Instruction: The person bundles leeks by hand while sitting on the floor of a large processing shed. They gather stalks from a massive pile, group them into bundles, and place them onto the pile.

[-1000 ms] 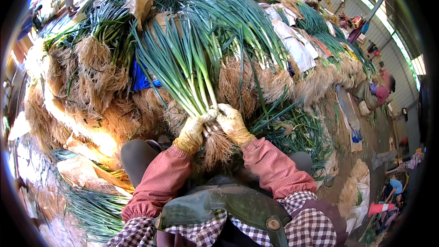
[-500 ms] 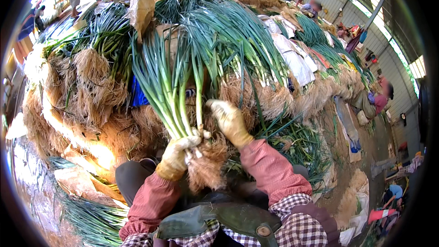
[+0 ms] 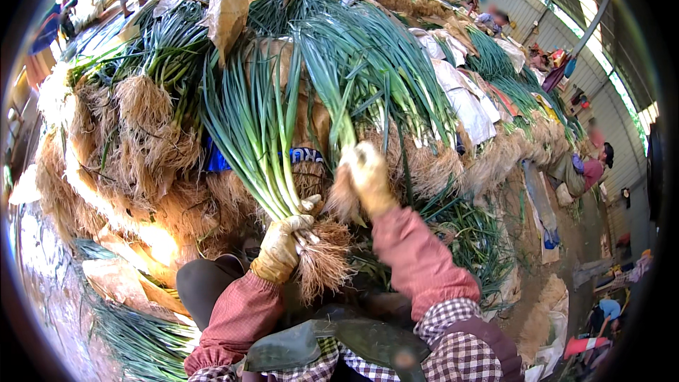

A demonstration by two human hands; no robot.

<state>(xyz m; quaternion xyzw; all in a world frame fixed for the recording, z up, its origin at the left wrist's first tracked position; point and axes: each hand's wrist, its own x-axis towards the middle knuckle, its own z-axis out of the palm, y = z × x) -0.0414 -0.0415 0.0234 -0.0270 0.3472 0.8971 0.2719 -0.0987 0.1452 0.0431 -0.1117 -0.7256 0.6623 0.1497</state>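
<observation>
My left hand [image 3: 278, 249], in a pale, yellow-stained glove, is closed round the lower white stems of a bunch of green onions [image 3: 272, 163]. Their long green leaves fan upward onto the pile, and a brown tuft of roots [image 3: 322, 258] hangs below my fingers. To the right, my gloved right hand [image 3: 369, 177] is smeared by motion. It is closed on a green onion [image 3: 347, 134] at the pile's front, whose roots dangle beside the hand. The tips of my right fingers are partly hidden.
A big heap of green onions [image 3: 368, 49] stretches ahead, roots facing me. Brown paper [image 3: 230, 14] and white sacking [image 3: 460, 99] lie on it. Loose leaves [image 3: 470, 240] cover the ground at right, more green onions [image 3: 145, 336] at lower left. Several people are farther off.
My right hand has moved slightly right and closed on a green onion at the pile. My left hand keeps its bunch, shifted slightly right, its roots now spread wider.
</observation>
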